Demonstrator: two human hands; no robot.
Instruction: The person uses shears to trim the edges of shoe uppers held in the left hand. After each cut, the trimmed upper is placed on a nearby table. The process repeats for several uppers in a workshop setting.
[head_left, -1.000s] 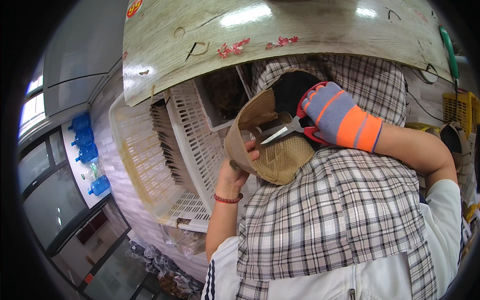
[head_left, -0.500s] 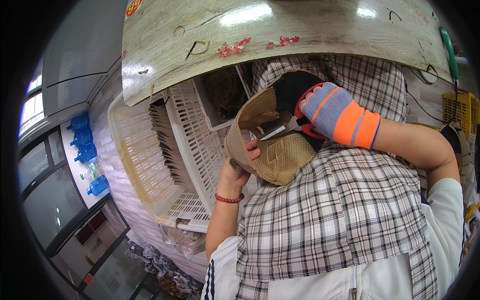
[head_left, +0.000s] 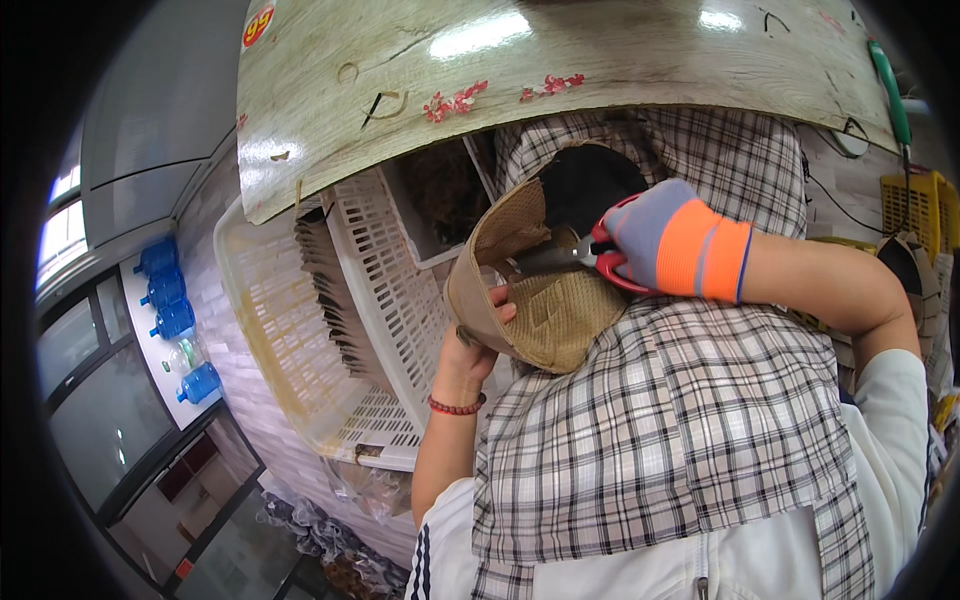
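Note:
Over my lap is a curved tan textured shell [head_left: 585, 310] with a black lining, hollow and facing up; its exact kind I cannot tell. My left hand [head_left: 472, 345], bare with a red bead bracelet at the wrist, grips its left rim, fingers folded over the edge. In a grey and orange glove, my right hand [head_left: 660, 235] is closed on red-handled scissors [head_left: 612, 262]. Their blades reach left into the hollow, close to the inner wall near my left fingers. The blade tips are hard to make out.
Ahead lies a wood-patterned tabletop [head_left: 380, 60] with small scraps on it. Below its edge at left, a white plastic basket [head_left: 385, 270] holds a row of brown layered pieces [head_left: 335, 300], beside a bin [head_left: 440, 195] of dark material. A yellow crate [head_left: 915, 215] stands at far right.
The scissor blades, spread apart half a second ago, now look closed together inside the shell. My right hand has shifted slightly downward; my left keeps its grip on the rim.

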